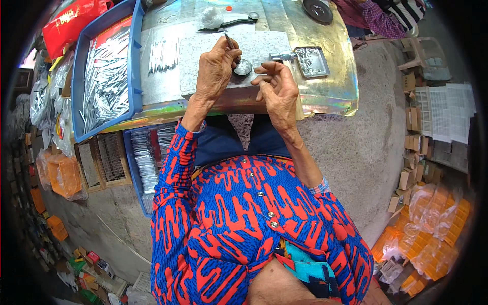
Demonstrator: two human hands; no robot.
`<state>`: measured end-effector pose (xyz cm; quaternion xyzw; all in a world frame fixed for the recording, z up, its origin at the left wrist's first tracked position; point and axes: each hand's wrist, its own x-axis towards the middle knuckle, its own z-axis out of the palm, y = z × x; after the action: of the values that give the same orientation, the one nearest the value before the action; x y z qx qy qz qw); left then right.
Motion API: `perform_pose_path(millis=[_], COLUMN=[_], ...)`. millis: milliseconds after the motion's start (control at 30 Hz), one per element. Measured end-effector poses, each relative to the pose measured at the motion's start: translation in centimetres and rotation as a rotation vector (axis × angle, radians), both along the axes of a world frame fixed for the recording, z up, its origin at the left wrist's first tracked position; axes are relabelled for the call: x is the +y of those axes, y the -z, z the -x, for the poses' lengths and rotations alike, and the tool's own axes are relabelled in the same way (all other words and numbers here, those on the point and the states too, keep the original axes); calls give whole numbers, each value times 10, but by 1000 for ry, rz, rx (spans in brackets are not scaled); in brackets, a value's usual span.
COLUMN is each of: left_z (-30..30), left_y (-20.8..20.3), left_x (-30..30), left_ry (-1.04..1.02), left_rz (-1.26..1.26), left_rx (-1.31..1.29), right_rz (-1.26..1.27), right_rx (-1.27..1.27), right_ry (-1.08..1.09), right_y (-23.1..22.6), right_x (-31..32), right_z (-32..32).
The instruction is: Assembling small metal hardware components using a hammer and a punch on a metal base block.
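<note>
My left hand is closed around a thin dark metal strip, whose upper end sticks out above the fingers. Just beside those fingers, a small round dark dish holds tiny shiny parts. To the right of the dish, my right hand hovers with its fingers bent and apart; nothing shows between them. Both hands are over a speckled stone slab on the table. Past the right fingertips lies a tool with a metal head, perhaps a hammer, partly hidden by the hand.
A square metal tray of small shiny parts sits right of the slab. Left are a row of slim metal pieces and a blue tray heaped with more. A dark-handled tool lies behind. Another person's sleeve shows far right.
</note>
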<state>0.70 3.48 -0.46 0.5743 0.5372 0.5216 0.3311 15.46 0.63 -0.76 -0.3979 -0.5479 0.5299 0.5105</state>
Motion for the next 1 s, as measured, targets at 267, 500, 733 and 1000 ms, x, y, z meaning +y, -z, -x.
perform_pose_path(millis=[267, 500, 733, 1000], left_z=[4, 2, -1, -4], left_y=[-3, 6, 19, 21], left_x=[3, 6, 1, -1], left_ry=[48, 79, 27, -27], left_rz=[27, -136, -206, -219], left_rx=[46, 166, 93, 58], right_rz=[51, 49, -96, -26], right_rx=[36, 18, -87, -176], right_ry=[-18, -29, -41, -177], right_y=[1, -5, -44, -57], right_x=[-3, 4, 28, 35], right_z=[-5, -5, 5, 21])
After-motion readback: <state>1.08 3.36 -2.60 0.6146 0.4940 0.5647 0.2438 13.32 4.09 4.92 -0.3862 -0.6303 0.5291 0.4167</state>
